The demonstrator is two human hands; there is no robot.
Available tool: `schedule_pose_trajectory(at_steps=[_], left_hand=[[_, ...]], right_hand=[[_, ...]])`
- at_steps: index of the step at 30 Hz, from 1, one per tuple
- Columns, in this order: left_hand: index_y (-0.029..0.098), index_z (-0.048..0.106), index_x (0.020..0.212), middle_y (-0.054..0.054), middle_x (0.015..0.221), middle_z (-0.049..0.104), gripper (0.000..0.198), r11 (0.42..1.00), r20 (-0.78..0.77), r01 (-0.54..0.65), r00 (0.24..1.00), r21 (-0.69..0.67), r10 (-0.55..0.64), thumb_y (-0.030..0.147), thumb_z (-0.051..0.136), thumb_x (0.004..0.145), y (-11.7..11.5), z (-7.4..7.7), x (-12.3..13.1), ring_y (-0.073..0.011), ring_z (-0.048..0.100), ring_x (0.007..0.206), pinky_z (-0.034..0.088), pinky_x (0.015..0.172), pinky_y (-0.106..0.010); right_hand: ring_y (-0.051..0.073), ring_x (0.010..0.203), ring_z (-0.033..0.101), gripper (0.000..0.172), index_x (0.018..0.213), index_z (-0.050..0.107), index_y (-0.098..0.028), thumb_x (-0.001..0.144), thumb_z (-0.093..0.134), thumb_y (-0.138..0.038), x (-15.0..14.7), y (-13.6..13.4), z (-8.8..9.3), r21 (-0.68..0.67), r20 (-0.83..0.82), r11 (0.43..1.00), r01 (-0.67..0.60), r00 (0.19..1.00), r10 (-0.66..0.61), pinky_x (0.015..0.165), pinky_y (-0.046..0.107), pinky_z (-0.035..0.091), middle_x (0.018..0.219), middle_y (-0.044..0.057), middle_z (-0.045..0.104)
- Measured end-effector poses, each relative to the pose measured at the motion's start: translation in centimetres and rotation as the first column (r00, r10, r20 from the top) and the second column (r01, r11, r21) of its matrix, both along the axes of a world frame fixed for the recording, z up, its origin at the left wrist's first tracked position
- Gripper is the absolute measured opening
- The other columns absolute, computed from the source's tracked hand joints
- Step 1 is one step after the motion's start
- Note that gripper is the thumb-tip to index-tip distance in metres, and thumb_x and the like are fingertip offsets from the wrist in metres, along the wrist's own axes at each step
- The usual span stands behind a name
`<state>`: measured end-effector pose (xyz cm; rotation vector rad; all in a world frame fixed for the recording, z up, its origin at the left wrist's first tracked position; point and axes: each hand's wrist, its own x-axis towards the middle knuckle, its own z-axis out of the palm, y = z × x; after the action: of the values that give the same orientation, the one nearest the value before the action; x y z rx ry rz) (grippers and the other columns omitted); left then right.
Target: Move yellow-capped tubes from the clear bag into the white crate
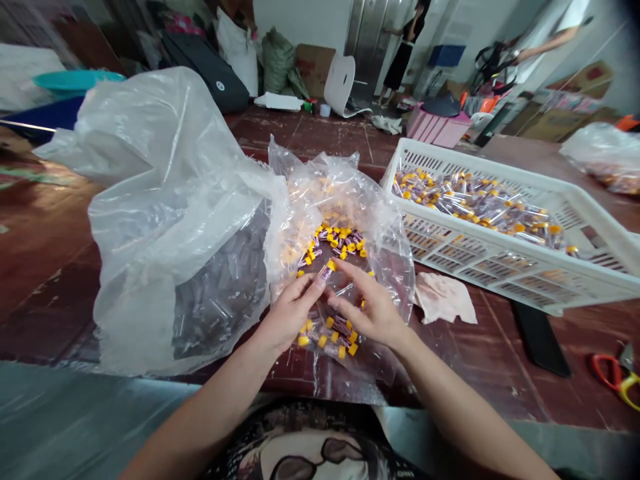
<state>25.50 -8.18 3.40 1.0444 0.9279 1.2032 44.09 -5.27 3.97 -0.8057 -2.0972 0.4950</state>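
Above an opened clear plastic bag [390, 247], my left hand [295, 303] pinches a small clear tube [326, 272] with a yellow cap and purplish contents. The fingers of my right hand [370, 303] are apart, close to the tube's capped end; whether they touch it is hard to make out. Small yellow-capped purple pieces [343, 240] lie in the bag beyond my hands, and several more [340, 330] lie below them. To the left, a large translucent bag [145, 267] holds many clear tubes [225, 287].
A white slatted crate [480, 250] of filled yellow-capped tubes [470, 193] stands right. Near it lie a pale cloth [445, 297], a black phone-like slab [539, 337] and scissors [617, 373]. Farther back are a pink box [437, 127], sacks [277, 60] and two people.
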Motion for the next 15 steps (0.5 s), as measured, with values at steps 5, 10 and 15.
schedule_pose_trajectory(at_steps=[5,10,15], left_hand=[[0.017,0.071,0.108,-0.008,0.106,0.073,0.038,0.996,0.05,0.02,0.999,-0.084,-0.015,0.047,0.076,0.085,-0.6,0.7,2.0,-0.0204,0.066,0.104,0.051,0.094,-0.031],[0.022,0.071,0.117,-0.008,0.126,0.072,0.048,0.998,-0.14,-0.004,0.99,-0.061,-0.005,0.058,0.07,0.085,-1.2,0.8,2.3,-0.0267,0.065,0.12,0.052,0.104,-0.036],[0.026,0.071,0.113,-0.007,0.103,0.079,0.063,0.97,-0.384,-0.179,0.894,0.164,0.23,0.077,0.064,0.077,0.8,-1.5,-0.8,-0.0299,0.073,0.105,0.059,0.096,-0.038]], right_hand=[[0.033,0.133,0.055,0.091,0.154,0.032,-0.023,0.081,0.082,-0.041,0.1,-0.5,-1.3,-0.001,-0.004,1.0,0.005,1.0,-0.005,0.107,0.052,0.053,0.148,0.019,0.049],[0.027,0.117,0.063,0.07,0.141,0.041,-0.024,0.083,0.077,-0.034,-0.5,-1.4,-0.3,0.088,-0.01,0.996,0.022,1.0,-0.021,0.098,0.043,0.057,0.13,0.013,0.06],[0.027,0.107,0.065,0.068,0.141,0.042,-0.024,0.085,0.074,-0.047,4.5,4.3,1.6,0.264,-0.163,0.873,0.409,0.911,-0.378,0.089,0.041,0.058,0.124,0.012,0.062]])
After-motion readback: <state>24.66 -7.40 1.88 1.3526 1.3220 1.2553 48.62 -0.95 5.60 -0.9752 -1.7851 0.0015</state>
